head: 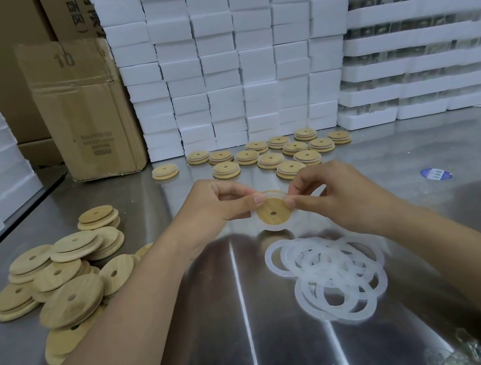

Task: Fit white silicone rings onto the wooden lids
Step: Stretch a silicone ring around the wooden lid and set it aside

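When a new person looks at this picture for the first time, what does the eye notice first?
First, the two hands at the centre: the left hand pinches a wooden lid while the right hand pinches the white ring around it. Next, a pile of loose rings lies on the metal table just below, and a heap of lids sits at the left.

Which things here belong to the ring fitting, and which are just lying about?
In the job: held lid, ring going on it, left hand, right hand, loose ring pile, lid pile at left, lids at back.
Lying about: cardboard box, foam blocks, blue sticker.
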`<state>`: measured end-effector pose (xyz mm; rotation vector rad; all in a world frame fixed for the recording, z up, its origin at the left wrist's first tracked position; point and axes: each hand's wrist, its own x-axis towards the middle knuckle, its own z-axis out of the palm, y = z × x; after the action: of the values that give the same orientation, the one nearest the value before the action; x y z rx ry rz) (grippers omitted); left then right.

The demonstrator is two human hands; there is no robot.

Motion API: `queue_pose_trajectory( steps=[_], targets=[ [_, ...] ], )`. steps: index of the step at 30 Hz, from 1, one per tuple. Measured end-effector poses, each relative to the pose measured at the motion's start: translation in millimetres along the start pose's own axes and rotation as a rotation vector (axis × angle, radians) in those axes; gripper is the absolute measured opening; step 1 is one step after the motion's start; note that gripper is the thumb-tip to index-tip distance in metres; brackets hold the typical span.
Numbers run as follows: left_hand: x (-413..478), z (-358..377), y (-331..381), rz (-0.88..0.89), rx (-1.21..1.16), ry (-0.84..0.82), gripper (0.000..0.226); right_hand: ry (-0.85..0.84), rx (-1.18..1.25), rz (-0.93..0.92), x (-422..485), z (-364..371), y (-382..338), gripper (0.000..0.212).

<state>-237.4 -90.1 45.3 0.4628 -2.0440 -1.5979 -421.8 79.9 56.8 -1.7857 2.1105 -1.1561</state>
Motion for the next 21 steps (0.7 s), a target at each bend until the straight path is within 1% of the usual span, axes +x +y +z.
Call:
queue_pose_trajectory(
  steps=[6, 9, 12, 16, 21],
  targets=[
    [1, 5, 1, 0.025, 0.036, 0.033, 0.008, -0.002, -0.003, 0.027, 1, -1, 0, 0.012],
    [1, 8, 2, 0.048, 0.083, 0.018, 0.004, -0.04, 0.0, 0.039, 0, -6, 1, 0.012],
    [1, 8, 3, 0.055, 0.068, -0.014, 0.005, -0.074, 0.009, 0.045, -1, -10, 1, 0.013],
    [1, 7, 3, 0.072, 0.058, -0.013, 0.01, -0.05, 0.013, 0.038, -1, -9, 0, 0.013],
    [1, 2, 3, 0.063, 0.046, -0.025, 0.008, -0.039, 0.022, 0.03, 0, -8, 0, 0.012]
  ],
)
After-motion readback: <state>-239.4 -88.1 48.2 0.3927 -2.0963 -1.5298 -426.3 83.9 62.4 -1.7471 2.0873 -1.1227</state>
